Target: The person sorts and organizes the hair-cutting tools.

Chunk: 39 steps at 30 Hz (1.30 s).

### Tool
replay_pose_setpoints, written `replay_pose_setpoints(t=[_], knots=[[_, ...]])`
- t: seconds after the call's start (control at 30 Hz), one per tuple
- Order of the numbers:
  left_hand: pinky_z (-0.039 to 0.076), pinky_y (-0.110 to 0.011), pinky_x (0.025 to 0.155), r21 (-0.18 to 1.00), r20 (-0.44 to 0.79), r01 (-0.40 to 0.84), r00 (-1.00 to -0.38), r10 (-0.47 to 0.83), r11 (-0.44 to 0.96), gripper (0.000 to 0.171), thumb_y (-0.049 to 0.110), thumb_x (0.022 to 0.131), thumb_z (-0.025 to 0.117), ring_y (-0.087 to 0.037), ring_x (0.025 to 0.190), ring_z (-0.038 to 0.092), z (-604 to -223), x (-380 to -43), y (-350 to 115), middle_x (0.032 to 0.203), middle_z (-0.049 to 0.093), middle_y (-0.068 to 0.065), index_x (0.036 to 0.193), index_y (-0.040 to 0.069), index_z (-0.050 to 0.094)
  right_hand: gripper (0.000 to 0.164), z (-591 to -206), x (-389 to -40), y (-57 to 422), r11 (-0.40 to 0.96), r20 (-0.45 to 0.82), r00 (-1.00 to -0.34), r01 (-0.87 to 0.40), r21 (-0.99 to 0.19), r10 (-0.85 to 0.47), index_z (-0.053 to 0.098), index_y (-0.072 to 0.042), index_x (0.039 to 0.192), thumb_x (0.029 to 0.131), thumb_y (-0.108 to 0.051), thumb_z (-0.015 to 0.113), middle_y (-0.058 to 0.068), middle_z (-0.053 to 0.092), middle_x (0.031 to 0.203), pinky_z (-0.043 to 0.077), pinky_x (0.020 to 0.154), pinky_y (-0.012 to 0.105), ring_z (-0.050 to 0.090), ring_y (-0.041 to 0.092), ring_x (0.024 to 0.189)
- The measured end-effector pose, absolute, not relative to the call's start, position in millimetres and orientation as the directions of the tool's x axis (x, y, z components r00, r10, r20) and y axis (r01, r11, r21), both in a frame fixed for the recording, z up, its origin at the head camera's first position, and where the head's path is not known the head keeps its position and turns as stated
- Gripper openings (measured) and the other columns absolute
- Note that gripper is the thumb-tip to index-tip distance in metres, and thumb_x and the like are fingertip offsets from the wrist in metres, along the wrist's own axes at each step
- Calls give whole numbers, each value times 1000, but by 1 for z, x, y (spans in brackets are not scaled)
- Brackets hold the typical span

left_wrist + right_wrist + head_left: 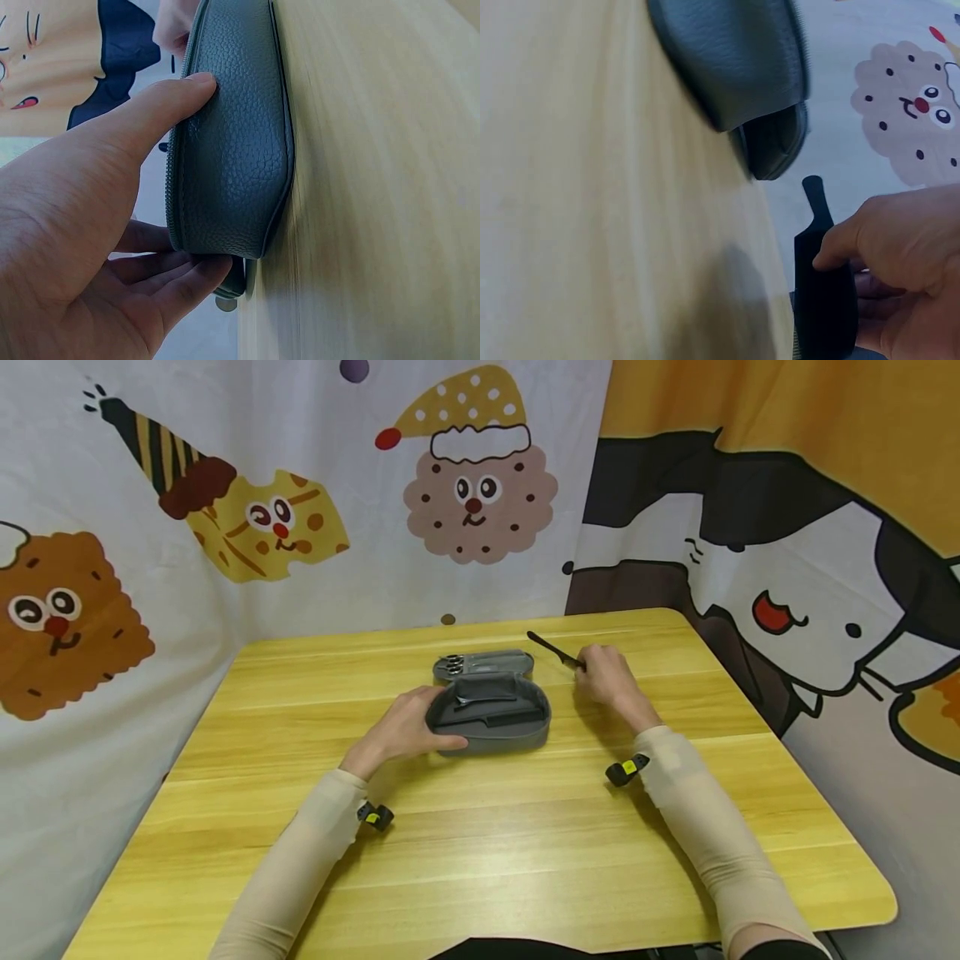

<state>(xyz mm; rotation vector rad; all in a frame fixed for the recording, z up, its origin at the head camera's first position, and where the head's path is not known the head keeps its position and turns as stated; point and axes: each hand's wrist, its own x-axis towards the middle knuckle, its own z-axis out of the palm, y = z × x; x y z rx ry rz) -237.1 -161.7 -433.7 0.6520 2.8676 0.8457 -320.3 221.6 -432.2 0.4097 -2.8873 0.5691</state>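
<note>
A grey zip case (491,745) with a pebbled leather-like surface lies unfolded on the table, its lid (517,662) laid back behind it. My left hand (405,722) grips the left end of the case, thumb (187,94) on the front wall and fingers round the end. Inside the deep half lie a black comb-like tool (517,718) and a slim shiny tool (483,700). Right of the case, my right hand (609,675) pinches a black comb (825,300) above the table. Its narrow handle points away to the left, and fine teeth show along one edge.
Scissors (454,665) with metal finger rings sit in the lid. The wooden table (487,852) reaches back to a curtain (300,602) with cartoon prints. A small camera is strapped at each wrist.
</note>
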Motion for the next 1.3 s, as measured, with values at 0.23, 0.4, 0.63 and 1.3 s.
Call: replay_pose_setpoints(t=[0.23,0.4,0.63,1.3], knots=[[52,-61,127,531,33,374,-906,423,760,108,59,88,95,-44,154,59,-434,-237,-162,166,60,-23,167,0,51,19,-422,-317,218,823,319,-920,-357,-442,-228,82,4,104,106,-8,67,24,81,95,49,68,39,67,33,75],[52,-62,127,530,33,373,-906,422,762,107,60,88,94,-44,153,60,-435,-237,-163,166,60,-23,167,0,51,22,-416,-314,213,788,337,-913,-378,-486,-230,85,3,112,106,-10,68,23,84,102,59,74,46,75,34,80],[51,-61,127,531,36,376,-905,423,760,107,59,88,94,-44,153,60,-435,-237,-163,165,61,-23,167,1,52,20,-407,-307,207,749,302,-912,-401,-527,-276,86,-3,114,109,-13,70,19,85,105,62,81,52,78,33,88],[52,-61,127,527,41,388,-901,433,757,106,59,88,94,-44,153,60,-435,-238,-163,165,61,-23,166,0,52,12,-396,-294,198,604,215,-800,-572,-555,-559,84,-9,111,110,-13,73,10,81,92,46,66,33,57,17,67]])
